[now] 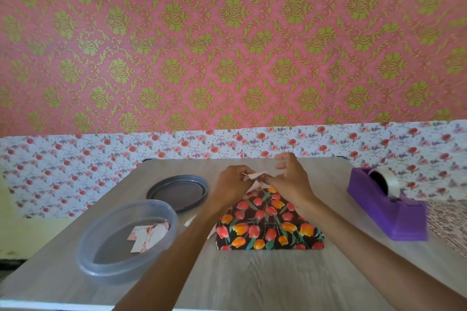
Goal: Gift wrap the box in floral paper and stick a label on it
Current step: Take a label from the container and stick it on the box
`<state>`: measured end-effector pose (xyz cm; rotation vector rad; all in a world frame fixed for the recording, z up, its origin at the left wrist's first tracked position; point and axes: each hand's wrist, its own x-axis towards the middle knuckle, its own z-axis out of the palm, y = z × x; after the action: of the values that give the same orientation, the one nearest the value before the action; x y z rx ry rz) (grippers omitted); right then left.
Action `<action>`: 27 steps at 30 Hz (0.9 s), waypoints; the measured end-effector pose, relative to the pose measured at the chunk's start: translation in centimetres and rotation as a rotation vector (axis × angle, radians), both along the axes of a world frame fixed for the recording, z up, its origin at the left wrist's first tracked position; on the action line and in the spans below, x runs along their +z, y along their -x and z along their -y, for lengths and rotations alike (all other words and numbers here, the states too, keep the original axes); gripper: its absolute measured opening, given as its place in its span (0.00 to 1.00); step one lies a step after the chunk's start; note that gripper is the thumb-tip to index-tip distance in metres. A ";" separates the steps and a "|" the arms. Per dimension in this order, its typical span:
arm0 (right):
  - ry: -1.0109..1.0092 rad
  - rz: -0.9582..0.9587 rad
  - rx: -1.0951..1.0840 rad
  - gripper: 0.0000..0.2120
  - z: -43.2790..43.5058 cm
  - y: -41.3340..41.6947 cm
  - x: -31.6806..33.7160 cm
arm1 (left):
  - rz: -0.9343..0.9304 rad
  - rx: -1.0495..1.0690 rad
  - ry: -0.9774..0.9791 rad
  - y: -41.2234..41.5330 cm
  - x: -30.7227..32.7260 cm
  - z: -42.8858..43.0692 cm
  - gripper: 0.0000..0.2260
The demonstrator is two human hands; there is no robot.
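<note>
A box wrapped in black paper with red and orange tulips (269,227) lies on the grey wooden table (252,283) in front of me. Above its far end both hands hold a small pale label (254,176). My left hand (233,184) pinches the label's left part with curled fingers. My right hand (290,179) pinches its right end between thumb and forefinger, the other fingers spread upward. The label's lower part is hidden behind my hands.
A clear round plastic container (101,255) at the left holds several floral labels (149,235). Its grey lid (178,192) lies behind it. A purple tape dispenser (389,209) with a tape roll stands at the right. A paper scrap (189,221) lies left of the box.
</note>
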<state>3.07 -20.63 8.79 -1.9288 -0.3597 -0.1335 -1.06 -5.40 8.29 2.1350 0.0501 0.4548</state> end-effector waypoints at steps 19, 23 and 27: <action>0.012 -0.076 -0.024 0.09 0.1 -1.7 -1.6 | -0.183 0.065 0.494 0.0 -1.7 1.0 0.05; -0.074 -0.076 -0.059 0.15 0.5 -2.2 -2.5 | -0.173 0.130 0.365 -0.4 -2.6 0.1 0.05; -0.052 -0.061 -0.150 0.08 0.6 -3.2 -3.4 | -0.110 0.199 0.148 -1.0 -3.4 -1.0 0.05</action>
<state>6.25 -21.28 5.43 -1.9035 -0.1691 -0.1805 -0.05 -4.42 4.93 2.0155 0.3509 0.4343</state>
